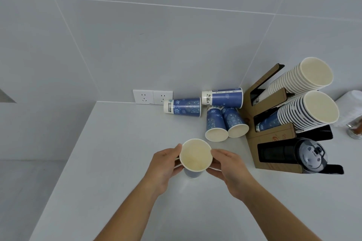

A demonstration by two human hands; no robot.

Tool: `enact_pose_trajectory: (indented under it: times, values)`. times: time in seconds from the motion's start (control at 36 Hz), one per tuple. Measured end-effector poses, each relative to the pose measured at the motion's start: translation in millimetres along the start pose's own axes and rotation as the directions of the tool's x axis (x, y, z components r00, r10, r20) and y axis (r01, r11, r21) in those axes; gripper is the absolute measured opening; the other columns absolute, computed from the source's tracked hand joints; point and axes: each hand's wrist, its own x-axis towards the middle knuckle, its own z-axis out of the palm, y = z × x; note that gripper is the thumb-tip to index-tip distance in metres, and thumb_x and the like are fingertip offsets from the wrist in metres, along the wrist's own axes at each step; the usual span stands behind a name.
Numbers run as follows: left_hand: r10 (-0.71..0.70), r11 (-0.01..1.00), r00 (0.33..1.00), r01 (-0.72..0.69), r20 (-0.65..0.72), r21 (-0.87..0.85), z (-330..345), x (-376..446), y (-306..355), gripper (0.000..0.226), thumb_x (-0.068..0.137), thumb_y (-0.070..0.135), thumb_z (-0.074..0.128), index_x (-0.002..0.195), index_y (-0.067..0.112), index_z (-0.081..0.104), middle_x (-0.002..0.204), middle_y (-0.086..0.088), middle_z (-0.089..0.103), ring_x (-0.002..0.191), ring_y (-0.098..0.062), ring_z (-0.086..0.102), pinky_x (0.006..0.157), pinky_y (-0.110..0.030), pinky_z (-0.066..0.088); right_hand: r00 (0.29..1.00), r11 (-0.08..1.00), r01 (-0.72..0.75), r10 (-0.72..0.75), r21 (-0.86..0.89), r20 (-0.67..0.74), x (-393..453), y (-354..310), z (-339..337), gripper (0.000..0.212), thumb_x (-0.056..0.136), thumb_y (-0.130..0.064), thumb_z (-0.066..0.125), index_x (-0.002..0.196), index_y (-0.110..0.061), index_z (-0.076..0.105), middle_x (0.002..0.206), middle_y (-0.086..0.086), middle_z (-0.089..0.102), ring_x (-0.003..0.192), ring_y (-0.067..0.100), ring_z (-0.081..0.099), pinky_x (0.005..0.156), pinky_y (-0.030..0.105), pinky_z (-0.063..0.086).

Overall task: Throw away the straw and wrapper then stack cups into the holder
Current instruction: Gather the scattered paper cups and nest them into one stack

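Upright cup gripped from both sides near the desk's middle: left hand closed on its left wall, right hand on its right. Behind, four blue cups lying on their sides by the wall. At right, holder carrying two tilted cup stacks and lids.

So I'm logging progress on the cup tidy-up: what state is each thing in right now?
Held cup: upright, empty, gripped by left hand and right hand.
Four loose cups: lying on their sides on the counter.
Holder: two slots stacked with cups, bottom slot holding lids.
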Motion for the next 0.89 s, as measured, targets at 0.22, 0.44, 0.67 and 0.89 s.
enact_pose_trajectory:
  times: [0.22, 0.44, 0.67, 0.89]
  values:
    - [0.052, 0.998, 0.998, -0.050, -0.038, 0.037, 8, -6, -8, 0.036, 0.094, 0.032, 0.057, 0.095, -0.001, 0.071, 0.097, -0.007, 0.075, 0.092, -0.016, 0.071, 0.065, -0.022, 0.058, 1.000, 0.998, 0.005, -0.006, -0.055, -0.022, 9, 8, -5, 0.025, 0.101, -0.022, 0.049, 0.116, -0.011, 0.066, 0.113, 0.009, 0.070, 0.103, 0.023, 0.067, 0.086, 0.035, 0.057]
    - [0.102, 0.986, 0.994, -0.096, -0.039, 0.136, 10, -7, -3, 0.030, 0.095, 0.029, 0.057, 0.086, 0.004, 0.072, 0.090, -0.004, 0.075, 0.083, -0.010, 0.071, 0.058, -0.017, 0.055, 1.000, 1.000, 0.005, -0.005, -0.025, 0.016, 9, 12, -9, 0.029, 0.101, -0.025, 0.049, 0.121, -0.012, 0.065, 0.117, 0.008, 0.069, 0.106, 0.023, 0.066, 0.091, 0.038, 0.056]
    - [0.104, 0.988, 0.993, -0.098, -0.048, 0.120, 8, -3, -6, 0.033, 0.094, 0.029, 0.058, 0.090, -0.001, 0.071, 0.097, -0.015, 0.073, 0.089, -0.017, 0.071, 0.061, -0.020, 0.057, 1.000, 0.998, 0.010, -0.010, -0.059, 0.008, 10, 11, -7, 0.030, 0.101, -0.026, 0.048, 0.124, -0.012, 0.063, 0.120, 0.007, 0.066, 0.109, 0.024, 0.065, 0.092, 0.038, 0.055]
    - [0.112, 0.986, 0.993, -0.106, -0.046, 0.125, 7, -2, -8, 0.036, 0.093, 0.031, 0.060, 0.089, -0.004, 0.068, 0.100, -0.020, 0.071, 0.095, -0.025, 0.071, 0.065, -0.023, 0.057, 1.000, 0.999, 0.009, -0.009, -0.043, 0.000, 9, 11, -8, 0.028, 0.101, -0.025, 0.048, 0.121, -0.013, 0.064, 0.118, 0.007, 0.067, 0.107, 0.023, 0.065, 0.091, 0.037, 0.056]
